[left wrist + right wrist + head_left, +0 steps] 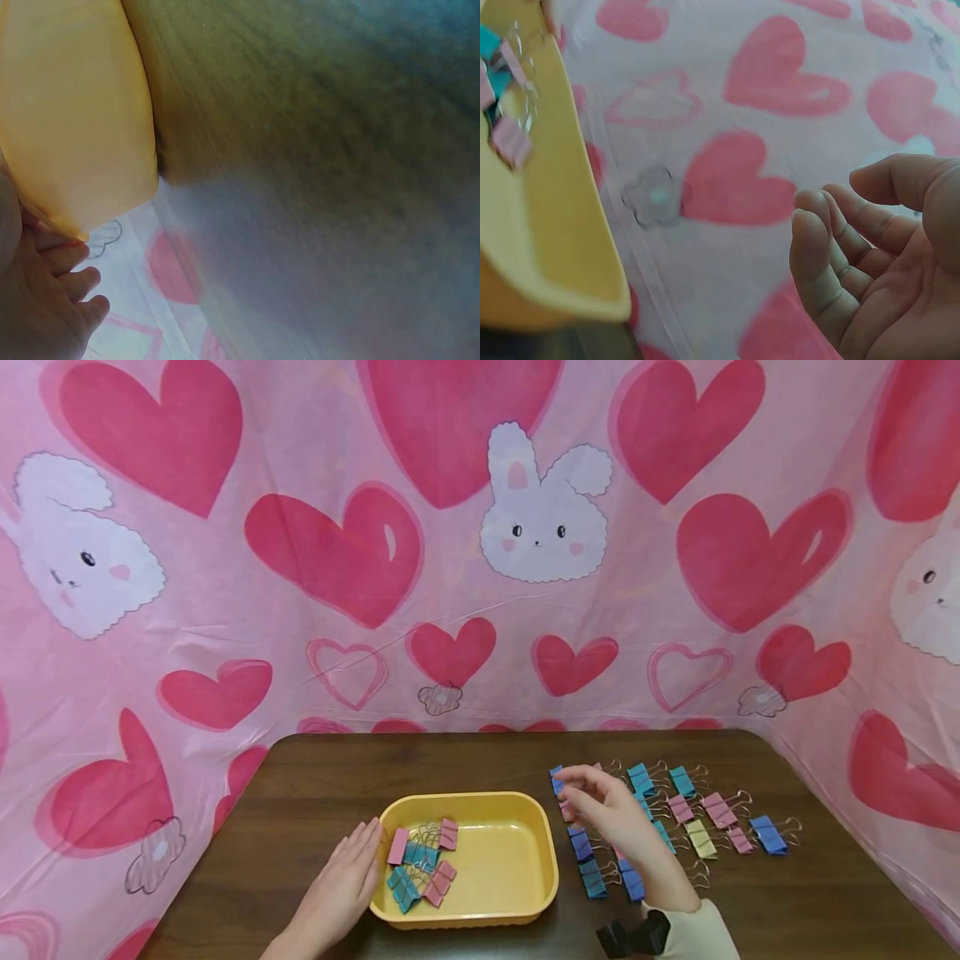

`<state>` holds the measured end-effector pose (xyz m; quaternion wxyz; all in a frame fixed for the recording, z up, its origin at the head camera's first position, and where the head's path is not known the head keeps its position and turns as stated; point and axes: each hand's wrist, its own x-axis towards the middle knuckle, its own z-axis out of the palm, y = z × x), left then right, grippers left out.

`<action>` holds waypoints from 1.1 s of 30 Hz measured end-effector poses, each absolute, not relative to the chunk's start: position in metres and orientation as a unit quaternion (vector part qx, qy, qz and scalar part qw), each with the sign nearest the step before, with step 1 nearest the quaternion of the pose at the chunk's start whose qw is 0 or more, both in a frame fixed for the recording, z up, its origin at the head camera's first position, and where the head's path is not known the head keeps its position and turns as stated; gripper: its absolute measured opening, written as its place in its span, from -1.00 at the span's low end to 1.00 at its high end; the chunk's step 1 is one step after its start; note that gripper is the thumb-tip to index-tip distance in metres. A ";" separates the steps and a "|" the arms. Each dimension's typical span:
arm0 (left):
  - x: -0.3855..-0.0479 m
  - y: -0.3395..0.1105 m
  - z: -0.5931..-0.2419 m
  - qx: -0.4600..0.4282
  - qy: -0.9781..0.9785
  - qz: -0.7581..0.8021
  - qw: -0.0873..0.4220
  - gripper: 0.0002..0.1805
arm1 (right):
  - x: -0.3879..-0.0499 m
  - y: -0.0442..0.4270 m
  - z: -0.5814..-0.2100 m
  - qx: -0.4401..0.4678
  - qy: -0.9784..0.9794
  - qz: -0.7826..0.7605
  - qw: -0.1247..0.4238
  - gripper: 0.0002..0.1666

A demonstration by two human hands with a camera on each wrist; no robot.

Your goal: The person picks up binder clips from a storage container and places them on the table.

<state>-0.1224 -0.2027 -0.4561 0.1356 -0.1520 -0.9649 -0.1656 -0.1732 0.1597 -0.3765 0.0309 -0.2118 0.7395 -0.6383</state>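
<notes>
A yellow plastic tray stands near the front of the table. Several binder clips lie loose in its left half, among them a teal clip and a pink clip. My left hand rests against the tray's left side with its fingers stretched out. Over the binder clips right of the tray hovers my right hand. In the right wrist view its fingers are loosely bent, thumb apart, with nothing between them. The hand and forearm hide some clips below, while a blue clip and a pale yellow clip show.
The dark wooden table meets a pink cloth backdrop printed with hearts and rabbits. Clips on the right lie in loose rows, their wire handles pointing right. A black strap sits by the right sleeve.
</notes>
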 end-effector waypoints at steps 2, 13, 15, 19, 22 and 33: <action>-0.122 -0.203 -0.456 -0.150 -0.965 -0.166 0.134 -0.51 | -0.174 0.147 -0.377 -0.207 0.739 -0.639 0.047 -0.66; -0.122 -0.203 -0.455 -0.144 -0.966 -0.170 0.130 -0.52 | -0.176 0.080 -0.390 -0.243 0.735 -0.624 0.106 -0.75; -0.122 -0.203 -0.456 -0.144 -0.966 -0.170 0.133 -0.52 | -0.175 0.069 -0.395 -0.241 0.731 -0.627 0.119 -0.76; -0.122 -0.202 -0.456 -0.143 -0.965 -0.170 0.137 -0.52 | -0.174 0.049 -0.406 -0.229 0.726 -0.632 0.146 -0.77; -0.122 -0.202 -0.455 -0.144 -0.965 -0.171 0.135 -0.52 | -0.173 0.036 -0.416 -0.226 0.726 -0.631 0.157 -0.78; -0.123 -0.203 -0.455 -0.141 -0.968 -0.170 0.115 -0.51 | -0.169 0.011 -0.440 -0.219 0.710 -0.643 0.187 -0.77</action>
